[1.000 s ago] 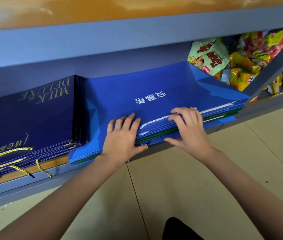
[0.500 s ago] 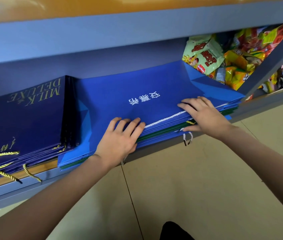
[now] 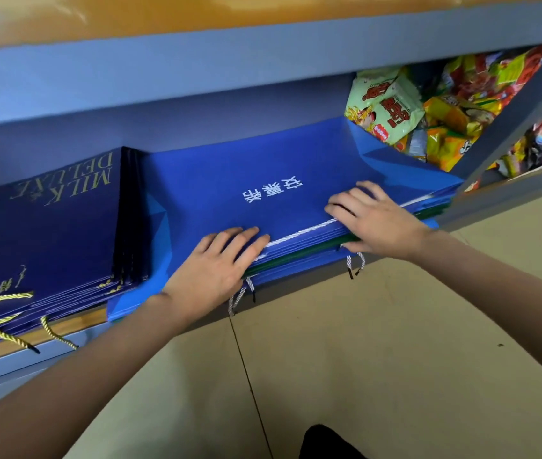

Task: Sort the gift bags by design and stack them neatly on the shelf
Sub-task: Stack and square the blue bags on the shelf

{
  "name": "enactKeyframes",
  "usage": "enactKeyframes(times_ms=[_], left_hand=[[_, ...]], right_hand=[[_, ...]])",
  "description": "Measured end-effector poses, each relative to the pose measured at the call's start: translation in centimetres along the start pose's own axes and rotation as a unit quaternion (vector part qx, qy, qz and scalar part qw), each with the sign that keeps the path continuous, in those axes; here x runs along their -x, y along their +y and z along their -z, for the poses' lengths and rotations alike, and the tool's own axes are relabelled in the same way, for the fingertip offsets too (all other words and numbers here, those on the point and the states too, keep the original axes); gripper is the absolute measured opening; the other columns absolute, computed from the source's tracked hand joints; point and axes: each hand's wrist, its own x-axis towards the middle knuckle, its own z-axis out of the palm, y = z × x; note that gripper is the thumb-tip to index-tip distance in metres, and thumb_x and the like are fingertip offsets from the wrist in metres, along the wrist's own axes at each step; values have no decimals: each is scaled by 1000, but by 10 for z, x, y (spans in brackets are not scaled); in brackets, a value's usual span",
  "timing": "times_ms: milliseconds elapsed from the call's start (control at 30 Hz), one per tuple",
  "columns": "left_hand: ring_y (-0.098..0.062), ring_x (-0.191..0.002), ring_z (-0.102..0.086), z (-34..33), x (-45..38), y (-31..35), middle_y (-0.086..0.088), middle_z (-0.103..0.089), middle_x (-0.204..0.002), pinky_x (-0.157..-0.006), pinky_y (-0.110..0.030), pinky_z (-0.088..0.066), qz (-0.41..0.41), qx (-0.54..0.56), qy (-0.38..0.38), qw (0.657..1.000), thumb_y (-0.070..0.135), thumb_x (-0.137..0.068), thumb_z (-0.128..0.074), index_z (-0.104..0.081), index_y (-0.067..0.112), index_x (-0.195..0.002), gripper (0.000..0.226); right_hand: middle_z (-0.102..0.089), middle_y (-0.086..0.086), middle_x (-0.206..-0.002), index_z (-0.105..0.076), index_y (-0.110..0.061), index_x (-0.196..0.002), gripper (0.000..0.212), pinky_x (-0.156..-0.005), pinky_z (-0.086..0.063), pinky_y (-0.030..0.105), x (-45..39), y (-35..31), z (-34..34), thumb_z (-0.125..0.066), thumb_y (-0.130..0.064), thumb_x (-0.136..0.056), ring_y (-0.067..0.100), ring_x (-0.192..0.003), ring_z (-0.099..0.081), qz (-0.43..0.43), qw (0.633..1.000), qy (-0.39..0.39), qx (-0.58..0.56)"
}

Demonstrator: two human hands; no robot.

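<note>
Head view: both hands on the royal-blue gift bag stack [image 3: 263, 200], which lies flat on the lower shelf [image 3: 296, 289]. Step in hand looks like squaring up this pile, not sorting.

- Left hand [image 3: 216, 270]: flat on the near-left part of the top bag, fingers [image 3: 246, 240] straight and close together, pressing down, gripping nothing.
- Right hand [image 3: 379, 220]: at the near-right edge, fingers [image 3: 346, 200] spread on top and slightly bent; thumb sits at the stack's front edge. Whether it pinches a few bags or just pushes, I cannot tell.
- Stack orientation: long axis runs left-right along the shelf. Open ends with white rope handles [image 3: 299, 231] face the person; folded bottoms point at the shelf back. White printed characters read upside down from here.
- Mix problem: a green bag edge [image 3: 296, 260] shows in the blue layers, so my read is that the design sort is unfinished in this pile.
- Neighbours: navy "MILK DELUXE" bag stack [image 3: 47, 233] with gold rope handles [image 3: 1, 298] sits just left, touching or nearly so. Snack packets [image 3: 392, 107] are piled behind the right rear corner.
- Overhang: lower bags and two handle loops [image 3: 355, 263] stick out past the shelf lip.

Next move, as I judge it: lift the upper blue bags, pull the green one out, then push the pile back flush. That needs a firm pinch on the near edge; glossy paper will likely slide, and loose handles could snag.
</note>
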Motion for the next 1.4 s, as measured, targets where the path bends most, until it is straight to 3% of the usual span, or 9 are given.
enactKeyframes(times_ms=[233,400,567,733,867,967,1133,1300,1400], left_hand=[[-26,-104,-61,3,5,-18,-3,-59,-127,-92,-41,-40,-2,-8,39,999,48,-79,-67,-42,16,-131,66],[-25,-105,-60,23,-5,-30,-1,-58,-129,-95,-42,-43,2,-22,58,998,41,-87,-43,-48,15,-131,51],[-24,-100,-62,25,-5,-31,0,-62,-122,-96,-42,-39,-8,-27,84,996,34,-79,-67,-49,13,-129,58],[-24,-98,-62,20,-3,-28,0,-62,-121,-98,-43,-36,-7,-29,94,995,31,-77,-72,-51,12,-128,59],[-23,-99,-61,19,-2,-28,-1,-62,-121,-99,-43,-35,-13,-34,105,994,31,-79,-70,-50,12,-129,57],[-23,-98,-61,17,-1,-27,-1,-63,-121,-99,-43,-35,-16,-37,105,994,31,-81,-70,-49,12,-129,56],[-24,-95,-61,20,-2,-28,-1,-64,-117,-98,-44,-37,-20,-38,112,993,29,-81,-67,-53,11,-127,51],[-24,-96,-60,11,2,-21,-2,-62,-120,-99,-43,-34,-22,-31,89,995,29,-81,-68,-46,11,-129,56],[-24,-98,-59,8,5,-18,-2,-61,-122,-99,-43,-33,-13,-27,77,997,31,-84,-65,-44,12,-130,53]], right_hand=[[-55,16,-117,-57,-5,-117,69,-98,-39,53,14,-34,0,-87,-28,-59,27,-107,-42,-154,979,107,-76],[-44,2,-108,-57,-14,-104,35,-80,-34,33,2,-135,15,-63,-38,-80,20,-94,-46,-283,887,272,-244],[-54,2,-85,-69,-16,-93,43,-69,-30,31,-42,-195,-1,-57,-53,-73,17,-83,-44,-413,833,209,-305],[-53,-6,-62,-73,-14,-74,16,-64,-35,30,-59,-186,-2,-66,-27,-75,22,-65,-55,-454,771,188,-405],[-68,2,-74,-76,-7,-90,15,-68,-43,21,-40,-161,-5,-72,-18,-80,19,-71,-57,-467,703,199,-498],[-59,-11,-68,-75,-7,-92,15,-70,-43,22,-33,-152,-5,-72,-16,-80,19,-77,-53,-462,704,187,-506],[-64,-5,-74,-73,-3,-93,13,-79,-49,24,-23,-132,-10,-70,-9,-81,20,-81,-62,-555,610,194,-531],[-64,15,-63,-70,3,-72,14,-68,-50,34,-31,-122,-14,-72,-8,-80,17,-61,-51,-605,590,159,-510],[-59,1,-58,-67,-7,-66,16,-71,-47,31,-32,-122,-14,-73,-12,-79,16,-60,-53,-628,595,157,-476]])
